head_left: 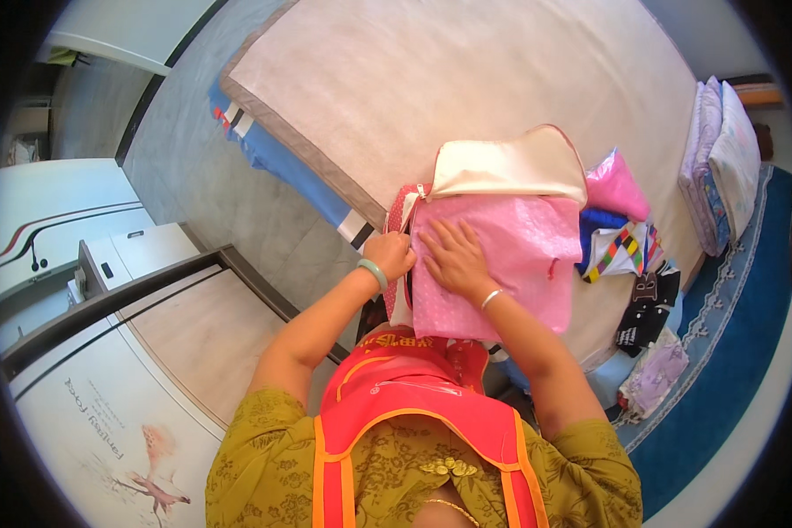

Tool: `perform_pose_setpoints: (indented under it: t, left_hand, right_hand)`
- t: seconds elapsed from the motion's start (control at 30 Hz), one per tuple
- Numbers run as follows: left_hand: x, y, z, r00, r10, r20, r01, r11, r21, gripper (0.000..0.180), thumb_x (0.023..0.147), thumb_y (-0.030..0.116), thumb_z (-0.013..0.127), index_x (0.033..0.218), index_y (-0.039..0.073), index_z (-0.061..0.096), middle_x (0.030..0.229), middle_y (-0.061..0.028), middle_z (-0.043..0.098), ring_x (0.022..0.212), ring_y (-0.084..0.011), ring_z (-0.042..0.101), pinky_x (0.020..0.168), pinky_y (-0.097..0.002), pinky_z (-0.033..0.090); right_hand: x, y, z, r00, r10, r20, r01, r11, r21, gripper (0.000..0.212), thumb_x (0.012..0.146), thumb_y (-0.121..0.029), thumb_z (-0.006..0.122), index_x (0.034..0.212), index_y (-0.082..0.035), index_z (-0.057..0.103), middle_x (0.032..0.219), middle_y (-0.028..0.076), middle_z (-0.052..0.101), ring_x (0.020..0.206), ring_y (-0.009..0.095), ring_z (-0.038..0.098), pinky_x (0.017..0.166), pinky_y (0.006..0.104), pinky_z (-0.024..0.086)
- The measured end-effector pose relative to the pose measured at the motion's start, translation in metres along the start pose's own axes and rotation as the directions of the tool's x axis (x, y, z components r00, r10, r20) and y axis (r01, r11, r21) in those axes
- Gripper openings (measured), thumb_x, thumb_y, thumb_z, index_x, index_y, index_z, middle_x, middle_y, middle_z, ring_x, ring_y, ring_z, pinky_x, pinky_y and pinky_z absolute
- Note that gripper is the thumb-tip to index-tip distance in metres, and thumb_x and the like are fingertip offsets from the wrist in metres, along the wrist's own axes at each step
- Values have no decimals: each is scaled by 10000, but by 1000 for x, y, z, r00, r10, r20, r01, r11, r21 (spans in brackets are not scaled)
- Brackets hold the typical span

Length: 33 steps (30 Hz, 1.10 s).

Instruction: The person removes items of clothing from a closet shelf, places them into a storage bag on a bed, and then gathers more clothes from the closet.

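Observation:
A storage bag lies at the bed's near edge, its cream-lined lid (506, 169) folded back on the far side. Its red side wall with white dots (398, 209) shows on the left. Across the top of the bag spreads a shiny pink sheet or packet (515, 273) with a small red mark on its right. My left hand (396, 257) is closed round the bag's left rim, just below the corner. My right hand (456, 257) lies flat on the pink piece with fingers spread. What is under the pink piece is hidden.
Right of the bag are a pink plastic packet (619, 187), a folded colourful cloth (620, 248), black clothing (649, 304) and a lilac cloth (658, 371). Folded quilts (722, 158) stand at the far right. A beige mat covers the bed (475, 79). White furniture (97, 387) borders the left.

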<state>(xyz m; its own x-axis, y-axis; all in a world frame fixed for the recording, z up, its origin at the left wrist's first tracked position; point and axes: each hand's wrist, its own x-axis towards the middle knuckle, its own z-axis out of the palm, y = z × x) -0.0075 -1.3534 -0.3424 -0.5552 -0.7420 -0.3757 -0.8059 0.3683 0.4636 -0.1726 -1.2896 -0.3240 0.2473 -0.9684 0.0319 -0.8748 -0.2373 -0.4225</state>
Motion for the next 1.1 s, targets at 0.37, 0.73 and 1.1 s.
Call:
perform_pose_setpoints:
  t: [0.37, 0.73, 1.1]
  left_hand:
    - [-13, 6, 12, 995, -96, -34, 93, 993, -66, 163, 737, 188, 527, 816, 46, 544, 862, -158, 580, 757, -351, 580, 643, -455, 467]
    - [-90, 16, 57, 956, -281, 88, 292, 943, -158, 175, 724, 111, 512, 884, 47, 485, 912, -189, 555, 768, -394, 552, 677, -480, 447]
    - [-87, 15, 58, 982, -179, -55, 152, 935, -321, 97, 707, 34, 513, 786, 21, 460, 713, -242, 534, 724, -421, 530, 629, -474, 412]
  right_hand:
    - [6, -13, -11, 989, -61, 136, 61, 998, 10, 357, 751, -198, 537, 1068, -37, 566, 1186, 122, 502, 1174, 263, 403, 1018, 426, 251]
    - [-79, -4, -1, 934, -262, 245, 237, 963, 126, 462, 764, -183, 501, 1222, -126, 480, 1342, 63, 385, 1252, 214, 338, 1035, 410, 239]
    - [-59, -40, 70, 979, -203, 17, 193, 949, 250, 370, 755, -181, 487, 1093, -43, 550, 1220, 93, 496, 1170, 239, 417, 1006, 346, 299]
